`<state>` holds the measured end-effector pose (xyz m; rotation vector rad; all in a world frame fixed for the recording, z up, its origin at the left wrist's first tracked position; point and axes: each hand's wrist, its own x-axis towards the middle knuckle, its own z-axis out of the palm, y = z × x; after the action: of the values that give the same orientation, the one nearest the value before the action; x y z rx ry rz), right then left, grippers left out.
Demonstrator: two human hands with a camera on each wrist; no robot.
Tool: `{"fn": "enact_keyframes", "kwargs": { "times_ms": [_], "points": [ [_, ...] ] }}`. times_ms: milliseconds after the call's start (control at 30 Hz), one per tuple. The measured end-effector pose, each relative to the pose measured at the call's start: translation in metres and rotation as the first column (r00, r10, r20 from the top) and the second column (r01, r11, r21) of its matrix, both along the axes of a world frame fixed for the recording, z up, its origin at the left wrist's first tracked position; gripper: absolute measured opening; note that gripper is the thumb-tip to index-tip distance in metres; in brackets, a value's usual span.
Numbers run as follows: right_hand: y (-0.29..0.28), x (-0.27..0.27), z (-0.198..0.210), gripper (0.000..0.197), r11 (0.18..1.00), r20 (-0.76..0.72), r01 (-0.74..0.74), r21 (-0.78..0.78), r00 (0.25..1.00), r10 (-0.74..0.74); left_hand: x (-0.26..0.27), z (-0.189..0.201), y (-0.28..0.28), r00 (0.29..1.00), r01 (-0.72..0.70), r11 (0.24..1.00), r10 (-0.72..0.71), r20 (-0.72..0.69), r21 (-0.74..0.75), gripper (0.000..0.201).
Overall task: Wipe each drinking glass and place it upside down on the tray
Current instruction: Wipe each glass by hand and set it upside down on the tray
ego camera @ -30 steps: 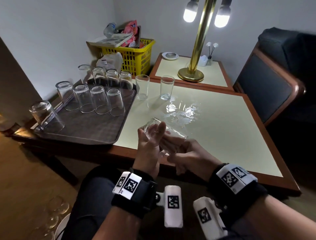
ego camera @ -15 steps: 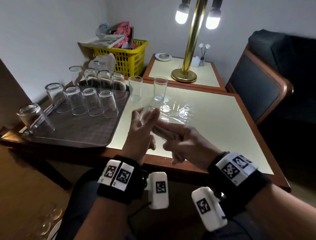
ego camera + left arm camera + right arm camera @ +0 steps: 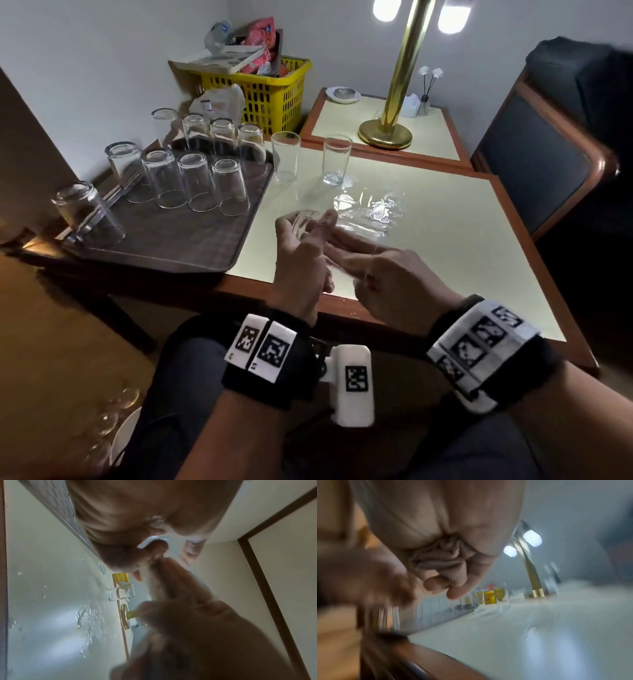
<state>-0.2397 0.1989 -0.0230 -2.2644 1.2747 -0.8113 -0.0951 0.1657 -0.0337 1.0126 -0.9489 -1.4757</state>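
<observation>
Two upright glasses (image 3: 286, 156) (image 3: 336, 158) stand on the table (image 3: 445, 233) just beside the tray (image 3: 178, 240), mouths up, which suggests they are waiting their turn to be wiped; on the tray itself nine glasses (image 3: 198, 181) rest mouth down, eight in two rows at its far end and one apart near its left edge, so I judge the job well along with three left. The third of those is the held glass (image 3: 346, 228), lying on its side in the air just above the table edge, near the tray's right rim. The left hand (image 3: 301, 260) wraps its fingers (image 3: 322, 222) round the end nearer the tray, a grip that steadies the glass and lets it be turned. The right hand (image 3: 394, 277) reaches two straight fingers (image 3: 349, 241) along or into the other end while its remaining fingers curl toward the palm (no cloth shows plainly in any view, and the right wrist view is too blurred to settle it), so the straight fingers seem to be doing the wiping. Holding the glass sideways between both hands probably makes its inside reachable. A wet patch (image 3: 373, 209) glistens on the table beyond the hands, farther from the tray. Wet, smooth glass may slip, so the left hand's grip matters once the glass is flipped and carried to the open part of the tray.
</observation>
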Motion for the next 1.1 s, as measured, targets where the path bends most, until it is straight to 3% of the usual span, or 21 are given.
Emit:
{"fn": "enact_keyframes", "kwargs": {
  "times_ms": [67, 100, 167, 200, 233, 267, 333, 400, 467, 533, 600, 667, 700, 767, 833, 867, 933, 1000, 1033, 1067, 1100],
  "points": [
    [-0.001, 0.003, -0.007, 0.081, 0.995, 0.174, -0.026, 0.097, 0.985, 0.009, 0.002, 0.001, 0.004, 1.0, -0.015, 0.999, 0.014, -0.014, -0.045, 0.028],
    [0.0, 0.006, -0.005, 0.08, 0.954, 0.387, -0.118, 0.275, 0.922, 0.002, 0.003, 0.001, 0.005, 1.0, -0.017, 0.994, 0.015, -0.028, -0.106, 0.03],
    [0.004, 0.007, 0.006, 0.072, 0.799, 0.733, -0.389, 0.458, 0.674, -0.092, 0.007, 0.003, 0.002, 0.997, -0.015, 0.976, -0.001, -0.071, -0.218, 0.033],
    [0.004, 0.005, 0.011, 0.07, 0.742, 0.794, -0.469, 0.479, 0.591, -0.139, 0.009, 0.004, 0.0, 0.995, -0.007, 0.969, -0.017, -0.094, -0.246, 0.036],
    [0.003, 0.002, 0.014, 0.068, 0.741, 0.787, -0.46, 0.489, 0.598, -0.149, 0.009, 0.005, -0.003, 0.995, -0.001, 0.971, -0.022, -0.095, -0.238, 0.038],
    [0.001, 0.0, 0.015, 0.068, 0.812, 0.695, -0.352, 0.466, 0.714, -0.089, 0.009, 0.005, -0.004, 0.997, -0.001, 0.98, -0.015, -0.076, -0.2, 0.038],
    [-0.004, 0.003, 0.013, 0.073, 0.989, 0.207, -0.032, 0.145, 0.978, 0.002, 0.007, 0.005, -0.005, 0.999, -0.033, 0.998, 0.031, -0.03, -0.056, 0.033],
    [-0.005, 0.007, 0.004, 0.077, 0.991, -0.152, -0.023, -0.134, 0.988, 0.002, 0.003, 0.002, -0.002, 0.995, -0.089, 0.996, 0.09, -0.032, 0.027, 0.029],
    [-0.006, 0.009, 0.001, 0.077, 0.998, -0.03, -0.07, 0.0, 0.997, 0.07, -0.001, -0.002, 0.002, 0.982, -0.145, 0.989, 0.146, -0.122, 0.018, 0.044],
    [-0.004, 0.009, 0.012, 0.069, 0.916, 0.371, -0.195, 0.351, 0.927, 0.055, 0.0, -0.005, 0.006, 0.964, -0.156, 0.986, 0.138, -0.225, -0.065, 0.072],
    [-0.002, 0.005, 0.02, 0.065, 0.779, 0.573, -0.325, 0.537, 0.817, -0.054, 0.002, -0.006, 0.004, 0.975, -0.12, 0.979, 0.086, -0.203, -0.165, 0.06],
    [-0.003, 0.002, 0.021, 0.069, 0.881, 0.382, -0.165, 0.443, 0.924, -0.019, 0.001, -0.006, -0.001, 0.989, -0.093, 0.989, 0.079, -0.128, -0.112, 0.046],
    [-0.004, 0.004, 0.02, 0.073, 0.968, 0.135, -0.06, 0.244, 0.991, 0.028, 0.0, -0.006, -0.002, 0.99, -0.106, 0.992, 0.1, -0.099, -0.065, 0.045],
    [-0.007, 0.007, 0.01, 0.082, 0.994, -0.365, -0.06, -0.096, 0.931, 0.021, -0.002, -0.007, -0.002, 0.984, -0.16, 0.987, 0.156, -0.087, -0.033, 0.052],
    [-0.006, 0.007, 0.006, 0.084, 0.987, -0.318, -0.116, -0.115, 0.945, 0.074, -0.004, -0.008, 0.002, 0.975, -0.172, 0.985, 0.168, -0.145, -0.015, 0.048],
    [-0.005, 0.008, 0.009, 0.078, 0.992, -0.088, -0.128, 0.015, 0.988, 0.129, -0.004, -0.009, 0.004, 0.97, -0.162, 0.987, 0.155, -0.188, -0.023, 0.048],
    [-0.003, 0.007, 0.017, 0.066, 0.918, 0.322, -0.209, 0.336, 0.942, 0.096, -0.001, -0.012, 0.006, 0.966, -0.14, 0.986, 0.116, -0.23, -0.091, 0.047],
    [-0.002, 0.004, 0.023, 0.066, 0.83, 0.438, -0.238, 0.505, 0.899, -0.009, 0.001, -0.012, 0.005, 0.981, -0.104, 0.986, 0.08, -0.176, -0.128, 0.045],
    [-0.002, 0.0, 0.024, 0.067, 0.863, 0.354, -0.166, 0.477, 0.935, -0.016, 0.001, -0.011, 0.005, 0.989, -0.078, 0.993, 0.066, -0.132, -0.083, 0.046],
    [-0.003, -0.001, 0.026, 0.068, 0.946, 0.104, -0.063, 0.318, 0.994, 0.031, 0.0, -0.009, 0.005, 0.993, -0.073, 0.997, 0.071, -0.099, -0.014, 0.046],
    [-0.003, 0.002, 0.026, 0.071, 0.995, -0.266, -0.019, 0.103, 0.963, 0.046, -0.002, -0.007, 0.005, 0.992, -0.09, 0.995, 0.094, -0.089, 0.049, 0.044]
  ]
}}
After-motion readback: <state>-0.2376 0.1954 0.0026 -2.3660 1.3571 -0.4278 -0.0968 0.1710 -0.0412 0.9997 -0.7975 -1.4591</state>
